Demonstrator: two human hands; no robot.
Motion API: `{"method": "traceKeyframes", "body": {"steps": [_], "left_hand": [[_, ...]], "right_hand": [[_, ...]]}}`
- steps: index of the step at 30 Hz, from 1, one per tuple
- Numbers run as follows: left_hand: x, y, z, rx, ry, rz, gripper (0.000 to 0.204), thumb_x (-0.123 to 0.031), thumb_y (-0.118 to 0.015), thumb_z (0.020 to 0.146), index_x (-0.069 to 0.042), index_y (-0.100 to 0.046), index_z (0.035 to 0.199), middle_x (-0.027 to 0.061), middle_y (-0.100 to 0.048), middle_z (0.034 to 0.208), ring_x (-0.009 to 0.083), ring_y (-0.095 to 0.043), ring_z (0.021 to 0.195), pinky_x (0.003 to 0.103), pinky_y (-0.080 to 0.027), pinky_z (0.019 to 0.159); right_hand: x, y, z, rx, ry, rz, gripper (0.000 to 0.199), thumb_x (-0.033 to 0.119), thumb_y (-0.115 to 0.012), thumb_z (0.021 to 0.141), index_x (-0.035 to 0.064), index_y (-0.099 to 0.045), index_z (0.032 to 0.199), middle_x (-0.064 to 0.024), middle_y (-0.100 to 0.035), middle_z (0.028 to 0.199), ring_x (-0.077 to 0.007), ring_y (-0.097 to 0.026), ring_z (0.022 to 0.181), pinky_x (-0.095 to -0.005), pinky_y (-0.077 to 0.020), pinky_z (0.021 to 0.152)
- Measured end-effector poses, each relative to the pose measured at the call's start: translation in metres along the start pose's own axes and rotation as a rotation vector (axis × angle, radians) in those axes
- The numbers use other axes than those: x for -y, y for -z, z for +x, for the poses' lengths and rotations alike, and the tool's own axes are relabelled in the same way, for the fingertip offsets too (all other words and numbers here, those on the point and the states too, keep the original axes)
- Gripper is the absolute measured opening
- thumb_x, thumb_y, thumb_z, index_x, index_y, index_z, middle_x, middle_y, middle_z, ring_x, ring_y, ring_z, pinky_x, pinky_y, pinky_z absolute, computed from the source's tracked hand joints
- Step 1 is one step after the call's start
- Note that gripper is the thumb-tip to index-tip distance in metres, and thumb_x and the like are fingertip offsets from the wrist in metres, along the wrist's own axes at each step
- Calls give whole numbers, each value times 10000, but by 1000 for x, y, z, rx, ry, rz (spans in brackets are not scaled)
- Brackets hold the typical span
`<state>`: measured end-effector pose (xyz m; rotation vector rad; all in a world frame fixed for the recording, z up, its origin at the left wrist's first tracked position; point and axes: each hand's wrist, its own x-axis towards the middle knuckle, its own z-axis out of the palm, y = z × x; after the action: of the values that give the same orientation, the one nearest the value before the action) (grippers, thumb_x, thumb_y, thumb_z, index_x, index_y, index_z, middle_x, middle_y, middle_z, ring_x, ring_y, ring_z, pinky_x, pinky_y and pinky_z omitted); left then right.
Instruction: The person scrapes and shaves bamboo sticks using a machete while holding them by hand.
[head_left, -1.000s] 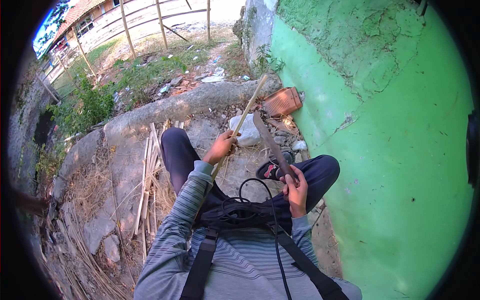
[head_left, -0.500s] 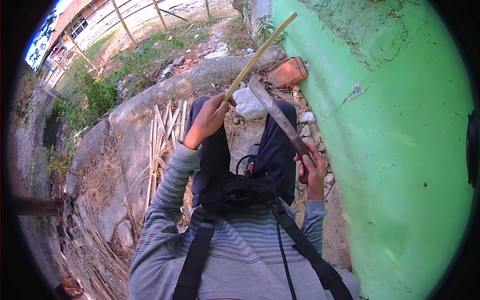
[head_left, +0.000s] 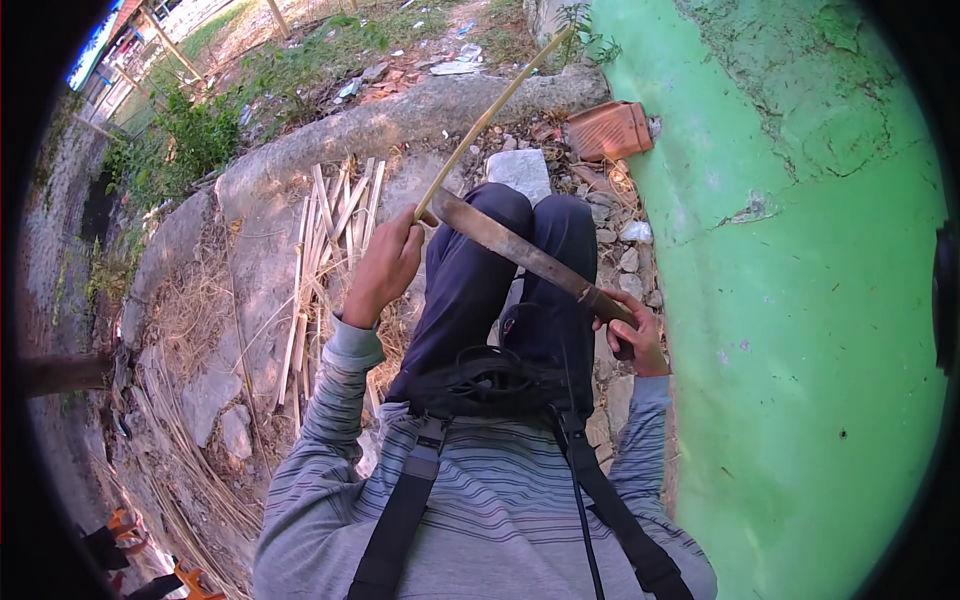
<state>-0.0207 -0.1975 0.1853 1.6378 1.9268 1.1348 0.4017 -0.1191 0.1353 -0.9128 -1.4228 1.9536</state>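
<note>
My left hand point(head_left: 384, 262) is closed round the lower end of a thin, pale bamboo strip point(head_left: 487, 118), which slants up and away to the right. In my right hand point(head_left: 638, 332) is the dark handle of a machete point(head_left: 522, 250). Its worn, greyish-brown blade lies across above my thighs, pointing left. The blade's tip is close beside the strip, just by my left fingers; whether the two touch I cannot tell. Beyond my left forearm, a loose pile of split bamboo strips point(head_left: 325, 235) rests on the ground.
A green wall point(head_left: 790, 330) rises close on my right. Ahead are a pale stone block point(head_left: 520, 172), an orange roof tile point(head_left: 610, 131) and a low concrete kerb point(head_left: 330, 150). Long thin strips point(head_left: 195, 480) lie at the lower left, and a bush point(head_left: 195, 135) grows farther off.
The machete has swung left and flatter, its tip coming over to the strip by my left hand. My left hand has moved left and slightly nearer. My knees have drawn together.
</note>
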Motion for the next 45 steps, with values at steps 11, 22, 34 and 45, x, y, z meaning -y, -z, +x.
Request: {"method": "traceKeyframes", "body": {"steps": [11,22,34,45], "left_hand": [[10,-29,-12,31,-87,-48,163,-101,-518,986,-11,-579,1107,249,-663,892,465,-626,869,539,-466,771],[-2,-27,-12,289,-94,-209,239,-159,-422,1013,-4,-587,1092,187,-631,941,354,-628,874,439,-480,836],[-16,-18,-25,673,171,-643,288,-172,-443,1011,-6,-653,1119,11,-477,798,122,-455,760,288,-424,697],[4,-6,-39,530,65,-526,306,-191,-442,1044,9,-649,1149,66,-615,924,146,-566,816,300,-490,765]], "right_hand": [[2,3,39,89,-121,-192,511,168,-706,949,83,-551,1429,-121,-734,1002,-97,-623,740,-264,-513,698],[17,-2,35,-336,193,-678,349,161,-715,955,54,-666,1284,-85,-729,1083,-171,-686,1030,-348,-537,940],[75,-83,58,-535,784,-940,206,45,-702,910,24,-712,1115,-102,-692,1005,-234,-672,915,-352,-529,838],[108,-132,54,510,386,-814,153,55,-715,910,43,-743,1060,-89,-715,949,-253,-713,853,-344,-559,765]]}}
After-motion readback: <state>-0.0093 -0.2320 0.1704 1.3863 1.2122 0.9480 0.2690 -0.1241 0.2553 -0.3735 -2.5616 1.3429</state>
